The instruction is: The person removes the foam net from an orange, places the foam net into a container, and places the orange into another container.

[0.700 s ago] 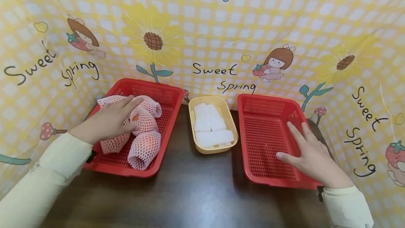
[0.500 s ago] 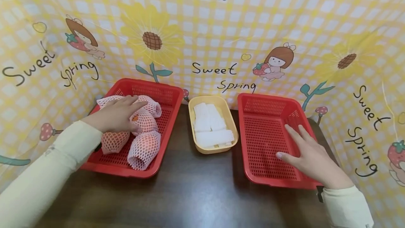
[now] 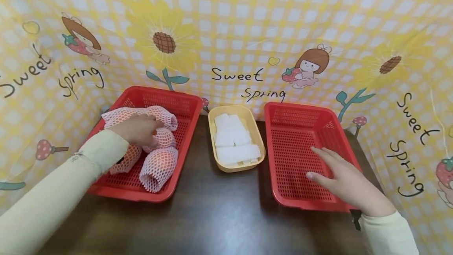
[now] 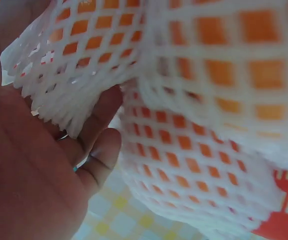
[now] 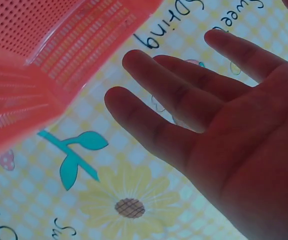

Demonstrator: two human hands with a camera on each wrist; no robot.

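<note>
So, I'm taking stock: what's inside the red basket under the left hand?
The red basket holds several orange items in white foam nets. The left hand partly covers them in the head view; whatever lies beneath them is hidden.

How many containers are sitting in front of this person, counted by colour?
Red: 2, the left basket and the right basket
Yellow: 1, the small tray between them
Total: 3 containers

Baskets point(image 3: 290, 156) look plastic, netting point(image 3: 159, 167) matt foam, the table point(image 3: 219, 204) glossy wood.
</note>
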